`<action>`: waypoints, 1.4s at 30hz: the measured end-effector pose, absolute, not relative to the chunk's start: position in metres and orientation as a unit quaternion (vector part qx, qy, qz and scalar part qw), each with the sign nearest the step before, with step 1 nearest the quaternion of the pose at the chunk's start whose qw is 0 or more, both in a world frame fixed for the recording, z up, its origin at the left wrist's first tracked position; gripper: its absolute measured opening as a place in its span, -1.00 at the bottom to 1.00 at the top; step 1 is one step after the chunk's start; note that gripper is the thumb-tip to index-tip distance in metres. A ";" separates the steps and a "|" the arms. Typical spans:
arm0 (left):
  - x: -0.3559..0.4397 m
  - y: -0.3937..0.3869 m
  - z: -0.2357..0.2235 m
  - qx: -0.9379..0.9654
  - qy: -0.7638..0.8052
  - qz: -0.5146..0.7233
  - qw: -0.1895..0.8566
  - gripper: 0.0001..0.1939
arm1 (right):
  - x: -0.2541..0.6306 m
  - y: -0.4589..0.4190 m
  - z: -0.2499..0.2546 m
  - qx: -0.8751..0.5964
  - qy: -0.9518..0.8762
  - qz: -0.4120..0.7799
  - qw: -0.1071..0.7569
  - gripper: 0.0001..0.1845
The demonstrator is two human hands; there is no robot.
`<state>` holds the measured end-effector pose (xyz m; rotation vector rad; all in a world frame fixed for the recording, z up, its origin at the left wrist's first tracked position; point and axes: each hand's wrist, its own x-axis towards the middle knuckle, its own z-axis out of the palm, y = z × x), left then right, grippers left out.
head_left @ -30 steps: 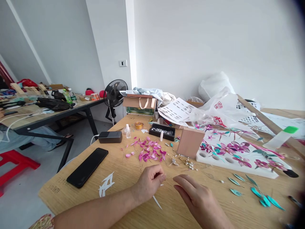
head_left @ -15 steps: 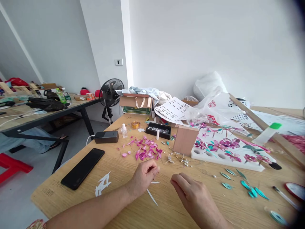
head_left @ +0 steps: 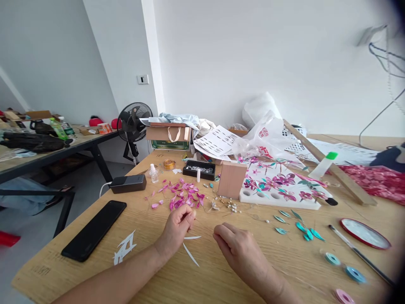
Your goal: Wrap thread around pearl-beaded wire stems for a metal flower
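Observation:
My left hand (head_left: 179, 226) is closed in a pinch over the table, just in front of the pink petals (head_left: 183, 192). Opposite it, my right hand (head_left: 242, 247) is also pinched, with a gap between the two. Whatever the fingers hold is too thin or too hidden to make out. Two narrow white paper slivers (head_left: 191, 254) lie on the wood between the hands. More white paper cutouts (head_left: 125, 248) rest left of my left forearm. Beads (head_left: 232, 207) and wires are scattered beyond my right hand, and teal leaf pieces (head_left: 305, 230) lie to its right.
A black phone (head_left: 95, 230) and a dark power box (head_left: 128, 183) are at left. Behind the petals stand a small bottle (head_left: 153, 174) and a black tray (head_left: 190, 170). A wooden block (head_left: 232, 180) adjoins a white foam board (head_left: 284, 202) with flowers. Thread spools (head_left: 355, 273) lie at right.
The view has swung to the right, so more spools and the red-rimmed oval dish show. Both hands keep their pinch and nearly the same spacing.

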<state>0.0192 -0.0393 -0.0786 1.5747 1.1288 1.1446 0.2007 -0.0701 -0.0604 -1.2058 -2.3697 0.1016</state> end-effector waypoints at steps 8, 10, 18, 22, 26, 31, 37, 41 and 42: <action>0.019 -0.039 -0.078 0.628 0.460 0.462 0.424 -0.69 | 0.202 -0.067 -0.061 -0.464 -0.810 0.173 0.313 -0.80; 0.018 -0.039 -0.078 0.633 0.458 0.462 0.420 -0.69 | 0.202 -0.066 -0.060 -0.465 -0.805 0.186 0.319 -0.80; 0.017 -0.040 -0.075 0.656 0.453 0.458 0.393 -0.68 | 0.203 -0.064 -0.059 -0.462 -0.781 0.273 0.319 -0.83; 0.018 -0.042 -0.074 0.661 0.452 0.460 0.384 -0.67 | 0.205 -0.065 -0.056 -0.460 -0.730 0.381 0.333 -0.84; 0.017 -0.043 -0.074 0.660 0.451 0.459 0.389 -0.68 | 0.206 -0.064 -0.054 -0.451 -0.649 0.499 0.356 -0.83; 0.017 -0.043 -0.074 0.655 0.444 0.470 0.391 -0.67 | 0.206 -0.062 -0.052 -0.435 -0.607 0.551 0.372 -0.79; 0.017 -0.041 -0.073 0.623 0.436 0.500 0.414 -0.69 | 0.220 -0.059 -0.051 -0.416 -0.577 0.556 0.430 -0.73; 0.017 -0.040 -0.071 0.616 0.424 0.513 0.421 -0.69 | 0.233 -0.054 -0.049 -0.415 -0.533 0.520 0.522 -0.68; 0.017 -0.040 -0.071 0.617 0.422 0.515 0.421 -0.70 | 0.234 -0.054 -0.049 -0.415 -0.525 0.513 0.537 -0.67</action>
